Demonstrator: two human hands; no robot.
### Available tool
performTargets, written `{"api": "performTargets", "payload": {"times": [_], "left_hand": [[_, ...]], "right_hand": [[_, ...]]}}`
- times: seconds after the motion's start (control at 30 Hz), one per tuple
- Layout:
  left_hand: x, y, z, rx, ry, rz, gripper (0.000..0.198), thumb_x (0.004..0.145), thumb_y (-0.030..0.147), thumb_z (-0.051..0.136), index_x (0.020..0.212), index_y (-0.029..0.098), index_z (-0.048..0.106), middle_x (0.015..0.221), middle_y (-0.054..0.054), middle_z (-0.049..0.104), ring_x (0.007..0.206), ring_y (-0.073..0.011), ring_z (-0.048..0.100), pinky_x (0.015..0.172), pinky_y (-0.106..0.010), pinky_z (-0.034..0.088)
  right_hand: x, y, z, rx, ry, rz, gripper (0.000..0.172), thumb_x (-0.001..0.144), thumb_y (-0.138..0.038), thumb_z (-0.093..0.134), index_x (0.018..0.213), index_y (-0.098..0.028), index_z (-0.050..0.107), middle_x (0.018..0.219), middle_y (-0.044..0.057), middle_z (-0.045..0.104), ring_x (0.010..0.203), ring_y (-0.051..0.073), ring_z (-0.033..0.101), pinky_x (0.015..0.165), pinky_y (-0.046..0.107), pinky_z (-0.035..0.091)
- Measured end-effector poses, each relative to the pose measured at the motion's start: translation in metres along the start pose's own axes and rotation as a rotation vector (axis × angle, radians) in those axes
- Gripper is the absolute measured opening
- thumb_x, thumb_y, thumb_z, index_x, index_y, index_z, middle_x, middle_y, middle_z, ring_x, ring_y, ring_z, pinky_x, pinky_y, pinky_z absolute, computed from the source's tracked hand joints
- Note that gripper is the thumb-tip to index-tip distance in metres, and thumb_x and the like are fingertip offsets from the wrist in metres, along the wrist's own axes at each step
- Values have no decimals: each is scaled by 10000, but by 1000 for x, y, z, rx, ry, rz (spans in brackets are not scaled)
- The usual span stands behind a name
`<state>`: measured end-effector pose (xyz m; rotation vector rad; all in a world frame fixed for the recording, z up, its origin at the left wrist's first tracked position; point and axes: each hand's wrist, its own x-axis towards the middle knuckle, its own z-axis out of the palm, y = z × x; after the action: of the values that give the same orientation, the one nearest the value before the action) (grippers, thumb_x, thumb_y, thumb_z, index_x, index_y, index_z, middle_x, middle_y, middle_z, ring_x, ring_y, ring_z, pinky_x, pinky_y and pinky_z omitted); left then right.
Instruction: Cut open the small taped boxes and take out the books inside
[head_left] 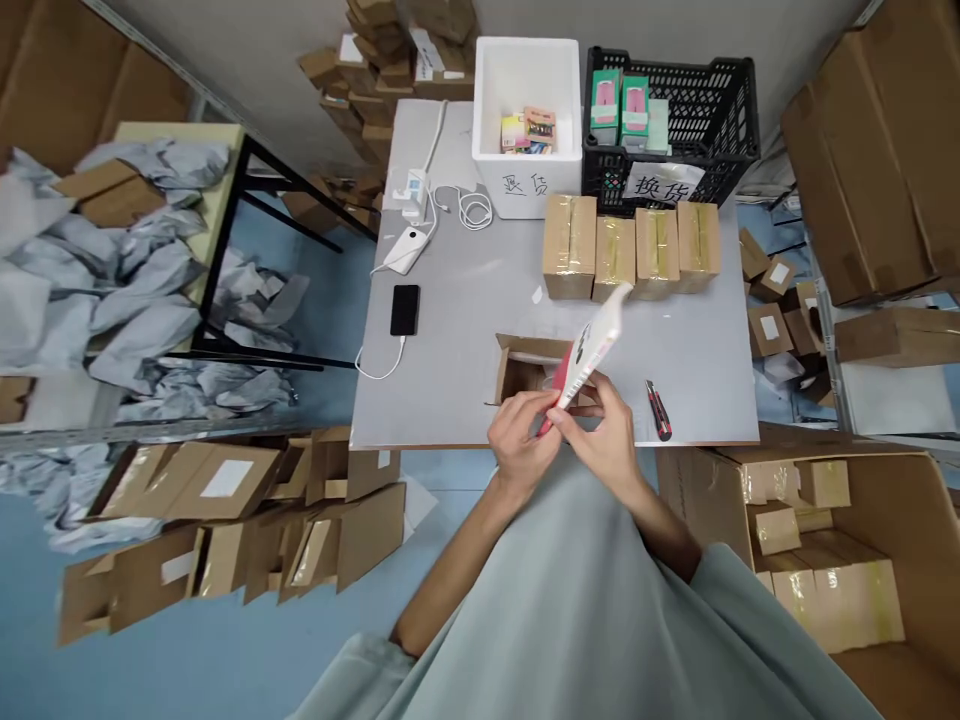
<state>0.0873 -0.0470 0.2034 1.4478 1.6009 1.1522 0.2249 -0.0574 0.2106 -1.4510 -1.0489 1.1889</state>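
Near the table's front edge, my left hand (525,435) and my right hand (604,435) both grip a slim red-and-white box (589,350). The box is tilted, its white end raised away from me and its red end between my fingers. Dark markings show on its narrow side, too small to read. Just behind my hands stands an open cardboard box (517,375), partly hidden by them; something pale shows inside. A red-and-black utility knife (658,410) lies on the table to the right of my right hand.
Several taped cartons (616,255) stand before a white foam box (526,185) and a black crate (671,125). A phone (405,310) and cables lie on the left of the table (457,300). A large carton (900,560) of small boxes stands right; grey parcels (142,280) fill the left.
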Motion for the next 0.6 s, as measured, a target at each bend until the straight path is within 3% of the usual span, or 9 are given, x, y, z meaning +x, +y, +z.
{"api": "performTargets", "payload": {"times": [0.1,0.17,0.2,0.27,0.33,0.37,0.5,0.6], "left_hand": [[-8,8,6,17,-175,67,199,831,416,900,1002,318,874,1118,-108,854,1173,-383,793,1127,-562,587],[-7,13,6,-2,-306,113,293,810,413,948,1080,318,887,1224,-114,851,1301,-407,762,1259,-604,514],[-4,15,4,-17,-328,124,341,814,426,960,1129,318,886,1267,-113,844,1343,-407,744,1303,-611,478],[7,16,-3,-35,-257,95,444,851,482,950,1249,306,863,1375,-121,812,1418,-397,699,1348,-604,436],[22,11,-14,-63,-136,-4,572,870,574,932,1346,273,827,1484,-145,762,1477,-393,651,1338,-578,449],[30,7,-19,-104,-131,-76,634,872,634,918,1367,252,817,1503,-158,751,1478,-396,648,1312,-561,479],[48,-4,-33,-407,-442,-340,685,880,793,843,1220,199,867,1285,-154,844,1261,-369,772,1103,-460,618],[47,-4,-35,-460,-453,-347,544,861,719,903,1052,210,896,1151,-113,866,1125,-315,793,1013,-403,630]], "right_hand": [[4,4,-1,20,137,54,498,919,-669,871,1154,-232,832,1147,142,870,1168,372,814,1044,506,690],[12,7,-14,62,192,66,511,951,-702,803,1117,-221,849,1141,139,889,1195,378,816,1095,528,671],[16,8,-23,84,205,60,521,944,-701,803,1132,-218,853,1172,136,892,1215,381,815,1108,532,665],[21,11,-43,118,210,48,530,898,-672,857,1169,-216,857,1242,132,888,1221,388,824,1093,526,673],[21,12,-61,166,172,58,537,869,-627,901,1215,-220,852,1300,128,878,1207,390,837,1039,505,696],[20,13,-68,192,145,68,543,863,-613,911,1235,-222,848,1310,125,876,1194,389,843,1007,492,708],[15,13,-82,195,46,71,509,873,-592,912,1227,-231,852,1260,107,891,1160,383,857,964,468,720],[17,14,-83,121,9,58,444,884,-569,912,1186,-247,863,1198,87,903,1132,380,862,952,475,719]]}}
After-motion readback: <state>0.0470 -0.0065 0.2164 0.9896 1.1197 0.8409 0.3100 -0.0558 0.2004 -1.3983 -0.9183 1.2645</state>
